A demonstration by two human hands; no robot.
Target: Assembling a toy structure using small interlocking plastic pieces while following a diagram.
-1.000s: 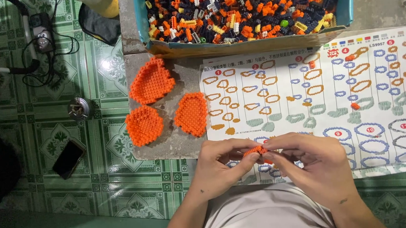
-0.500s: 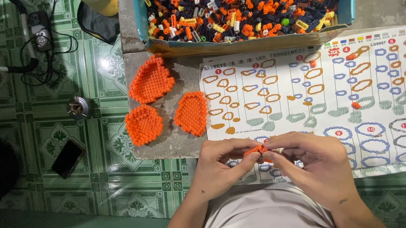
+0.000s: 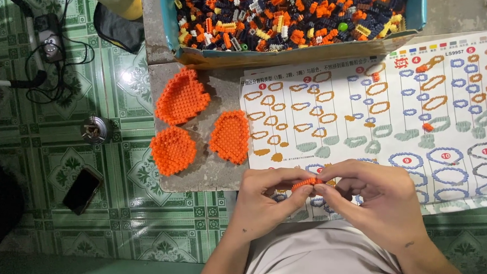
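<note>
- Left hand [image 3: 269, 199] and right hand [image 3: 377, 196] meet at the near edge of the instruction sheet [image 3: 386, 107]; fingertips of both pinch one small orange brick strip [image 3: 306, 183] between them
- Strip is held level, just above the sheet's near edge, lifted clear of the paper; most of it is hidden by the thumbs, only a short ridged run shows
- Both hands grasping, fingers curled in, neither one loose; wrists come up from the bottom of the view over a pale shirt
- Sheet lies flat on a grey stone slab [image 3: 201, 170], printed with rows of orange, blue and grey ring outlines; two or three loose orange bits sit on it towards its right half
- Left of the sheet, on the bare slab: three finished orange brick plates, one tall [image 3: 181, 97] furthest from the hands, one rounded [image 3: 173, 149] at the slab's left edge, one shield-shaped [image 3: 230, 136] just beside the sheet
- Beyond the sheet's far edge: blue tray [image 3: 166, 24] heaped with loose small bricks, mostly orange, dark navy and yellow, its front lip overlapping the sheet's top edge
- Well left of the sheet, off the slab, on green patterned floor tiles: dark phone [image 3: 82, 189], small round metal tin [image 3: 95, 129], tangle of black cable [image 3: 56, 52]
</note>
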